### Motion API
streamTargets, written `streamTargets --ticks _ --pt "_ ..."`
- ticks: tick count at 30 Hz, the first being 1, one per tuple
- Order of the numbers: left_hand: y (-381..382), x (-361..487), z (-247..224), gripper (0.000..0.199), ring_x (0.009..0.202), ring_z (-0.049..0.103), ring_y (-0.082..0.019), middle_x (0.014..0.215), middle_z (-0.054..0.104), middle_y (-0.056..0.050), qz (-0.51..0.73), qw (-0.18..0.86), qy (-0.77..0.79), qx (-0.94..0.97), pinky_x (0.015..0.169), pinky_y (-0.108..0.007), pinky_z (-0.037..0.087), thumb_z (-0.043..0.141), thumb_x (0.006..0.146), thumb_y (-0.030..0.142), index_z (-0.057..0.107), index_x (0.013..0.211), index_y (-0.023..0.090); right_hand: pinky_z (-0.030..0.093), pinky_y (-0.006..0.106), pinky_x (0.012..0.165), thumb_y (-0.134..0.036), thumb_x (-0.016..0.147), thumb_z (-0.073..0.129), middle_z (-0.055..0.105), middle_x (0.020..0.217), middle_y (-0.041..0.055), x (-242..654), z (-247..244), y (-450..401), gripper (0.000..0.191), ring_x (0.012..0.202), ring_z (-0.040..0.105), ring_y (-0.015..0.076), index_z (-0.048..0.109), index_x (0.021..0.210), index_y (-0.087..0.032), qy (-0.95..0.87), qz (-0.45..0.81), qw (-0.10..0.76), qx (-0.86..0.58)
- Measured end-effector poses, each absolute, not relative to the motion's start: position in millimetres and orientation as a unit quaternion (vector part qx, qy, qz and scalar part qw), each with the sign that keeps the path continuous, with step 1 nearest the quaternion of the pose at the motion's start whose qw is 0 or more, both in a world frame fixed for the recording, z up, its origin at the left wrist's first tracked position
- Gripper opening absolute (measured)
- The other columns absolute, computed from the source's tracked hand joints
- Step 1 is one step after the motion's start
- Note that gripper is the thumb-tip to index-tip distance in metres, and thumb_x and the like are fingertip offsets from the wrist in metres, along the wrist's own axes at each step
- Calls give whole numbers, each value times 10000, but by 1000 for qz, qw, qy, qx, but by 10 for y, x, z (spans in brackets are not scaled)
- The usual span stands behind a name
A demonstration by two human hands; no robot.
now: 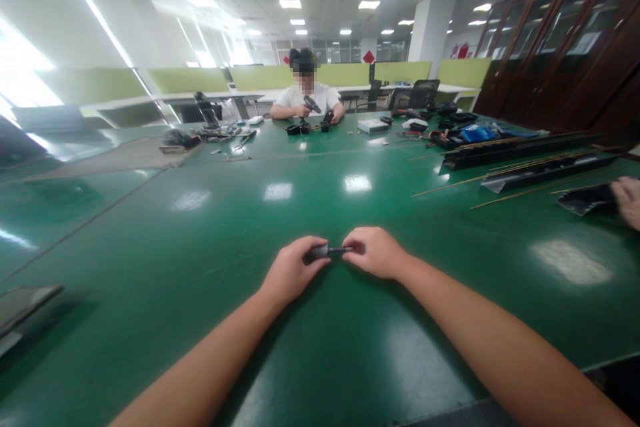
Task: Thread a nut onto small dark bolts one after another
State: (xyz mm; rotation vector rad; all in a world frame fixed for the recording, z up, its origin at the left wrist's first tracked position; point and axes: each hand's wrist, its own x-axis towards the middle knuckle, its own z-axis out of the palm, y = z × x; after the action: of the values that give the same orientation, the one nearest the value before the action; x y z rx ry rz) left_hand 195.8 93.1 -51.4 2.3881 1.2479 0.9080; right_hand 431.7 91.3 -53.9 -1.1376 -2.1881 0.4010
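Both ends of a small dark stick are pinched. The left hand holds the fat grey end between thumb and fingers, and the right hand holds the thin end, fingers curled in. The stick points sideways between them, over the green table.

Glossy green table, black channels toward the right, thin rods, white box

a smooth, glossy tabletop across the lower frame; a metal-looking shaft at centre; a polished wood cabinet with glass panes, upper right; a matt cloth shirt, upper middle.
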Motion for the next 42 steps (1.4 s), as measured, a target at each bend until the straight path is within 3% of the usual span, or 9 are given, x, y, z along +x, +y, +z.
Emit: streamTargets --ticks 42 --pt "962 1934 -524 291 959 672 -202 1058 702 -41 334 153 449 814 936 -379 552 704 815 281 660 1098 234 442 255 704 -217 805 695 698 834 21 4399 -528 930 95 739 611 137 719 894 -192 -822 147 314 -451"
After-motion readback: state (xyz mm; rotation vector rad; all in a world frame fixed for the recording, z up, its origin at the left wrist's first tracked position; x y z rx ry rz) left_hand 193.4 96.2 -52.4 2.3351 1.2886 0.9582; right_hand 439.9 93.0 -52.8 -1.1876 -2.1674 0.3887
